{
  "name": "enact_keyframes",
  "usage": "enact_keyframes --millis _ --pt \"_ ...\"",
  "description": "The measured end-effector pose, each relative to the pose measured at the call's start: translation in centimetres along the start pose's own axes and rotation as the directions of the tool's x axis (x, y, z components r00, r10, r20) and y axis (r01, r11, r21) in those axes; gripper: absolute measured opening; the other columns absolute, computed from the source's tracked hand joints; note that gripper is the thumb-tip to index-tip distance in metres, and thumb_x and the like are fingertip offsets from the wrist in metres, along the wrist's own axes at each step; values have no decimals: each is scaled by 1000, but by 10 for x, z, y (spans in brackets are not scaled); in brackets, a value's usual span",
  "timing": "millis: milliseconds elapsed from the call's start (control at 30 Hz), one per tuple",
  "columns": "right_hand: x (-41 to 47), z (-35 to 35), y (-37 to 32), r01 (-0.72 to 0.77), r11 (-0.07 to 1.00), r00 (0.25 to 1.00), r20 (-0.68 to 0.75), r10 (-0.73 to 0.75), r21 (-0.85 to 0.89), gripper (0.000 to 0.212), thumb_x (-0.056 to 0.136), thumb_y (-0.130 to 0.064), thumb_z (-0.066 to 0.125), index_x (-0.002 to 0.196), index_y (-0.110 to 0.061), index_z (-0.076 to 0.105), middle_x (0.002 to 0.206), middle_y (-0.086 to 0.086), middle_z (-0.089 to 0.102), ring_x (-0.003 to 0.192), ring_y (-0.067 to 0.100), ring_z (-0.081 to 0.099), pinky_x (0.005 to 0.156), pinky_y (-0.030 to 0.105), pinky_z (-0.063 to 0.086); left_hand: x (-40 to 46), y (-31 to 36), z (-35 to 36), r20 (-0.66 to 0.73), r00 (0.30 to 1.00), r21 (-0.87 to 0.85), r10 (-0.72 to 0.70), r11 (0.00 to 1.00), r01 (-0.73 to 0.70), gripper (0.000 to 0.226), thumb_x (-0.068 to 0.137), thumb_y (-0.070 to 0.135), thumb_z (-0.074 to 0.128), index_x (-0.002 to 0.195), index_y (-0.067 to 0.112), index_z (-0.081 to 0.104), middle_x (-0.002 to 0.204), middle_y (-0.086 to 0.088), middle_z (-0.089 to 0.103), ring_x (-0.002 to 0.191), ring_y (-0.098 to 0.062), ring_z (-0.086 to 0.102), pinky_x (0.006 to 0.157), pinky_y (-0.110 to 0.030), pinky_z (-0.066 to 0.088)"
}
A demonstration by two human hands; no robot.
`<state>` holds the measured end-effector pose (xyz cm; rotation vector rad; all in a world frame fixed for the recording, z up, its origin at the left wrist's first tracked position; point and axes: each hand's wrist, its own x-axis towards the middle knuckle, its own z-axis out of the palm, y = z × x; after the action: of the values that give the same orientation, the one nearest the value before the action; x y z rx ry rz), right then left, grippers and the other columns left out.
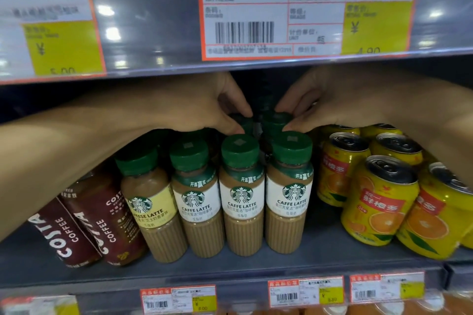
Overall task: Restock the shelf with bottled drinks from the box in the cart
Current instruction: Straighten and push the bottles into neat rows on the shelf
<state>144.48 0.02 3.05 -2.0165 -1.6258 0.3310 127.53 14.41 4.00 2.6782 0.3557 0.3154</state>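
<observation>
Left hand (204, 105) pinching a second-row bottle cap (243, 121) with curled fingers, right hand (320, 107) likewise gripping the neighbouring cap (276, 119), front-row latte bottles (242, 194) standing just below the fingertips, upper shelf edge (230, 66) sitting close above the knuckles, orange cans (378, 199) crowding right.

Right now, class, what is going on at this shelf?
A person is stocking coffee bottles. The left hand pinches the green cap of one bottle in the second row, and the right hand pinches the cap of the bottle beside it. Four bottles stand in front, with orange drink cans alongside.
</observation>
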Motion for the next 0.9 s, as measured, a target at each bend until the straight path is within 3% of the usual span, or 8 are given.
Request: enact_keyframes --millis 300,400,467,567,633,733,900 --pt "-12 0 -8 16 1000 1000 -22 -16 -14 29 72 -24 82 100 -26 73 76 -23 70 78 -7 66 68 3 47 -4 -4 1 5 999 -58 31 998 -31 28 74 16 80 97 29 70 83 21 62 83 7 60 70 1 44" --pt "-14 -1 -9 8 1000 1000 16 -7 -21 31 74 -23 80 104 -25 71 90 -14 71 83 -3 65 74 6 50 -6 -4 -3 53 998 -101 35 994 -29 30 69 28 81 93 35 65 92 16 67 91 2 63 76 -6 48" --pt "-13 -5 -7 1 1000 997 76 -1 -5 30 78 -15 78 103 -28 68 98 -8 70 85 -2 66 77 9 52 -5 -6 -8 59 998 -152 37 988 -28 36 65 30 78 97 32 63 102 9 67 95 -2 64 81 -11 51" --pt "-10 -16 -2 -35 991 997 69 26 131 39 82 11 65 95 -26 64 97 -1 70 75 -2 67 72 10 53 -1 -11 -14 8 999 -186 44 982 -42 29 79 9 73 94 30 60 101 6 64 89 2 61 81 -6 48" --pt "-4 -22 3 -68 983 997 47 61 169 41 85 18 56 94 -21 63 96 4 68 74 1 65 67 10 52 5 -15 -16 -20 1000 -150 20 988 -22 26 83 5 69 90 28 59 94 8 61 83 2 59 76 -4 47" --pt "13 -23 7 -99 990 994 52 94 102 30 86 13 59 95 -16 60 98 9 65 79 7 60 59 9 51 19 -18 -17 -45 999 -28 -18 999 16 17 85 9 69 96 19 60 90 11 57 86 -5 57 71 -6 45" --pt "41 -21 12 -126 988 992 21 125 90 31 84 4 67 109 -12 56 103 5 62 101 17 57 72 18 46 47 -24 -15 -66 998 127 -24 991 32 34 83 11 73 114 4 61 103 -2 57 103 -20 56 79 -20 45"
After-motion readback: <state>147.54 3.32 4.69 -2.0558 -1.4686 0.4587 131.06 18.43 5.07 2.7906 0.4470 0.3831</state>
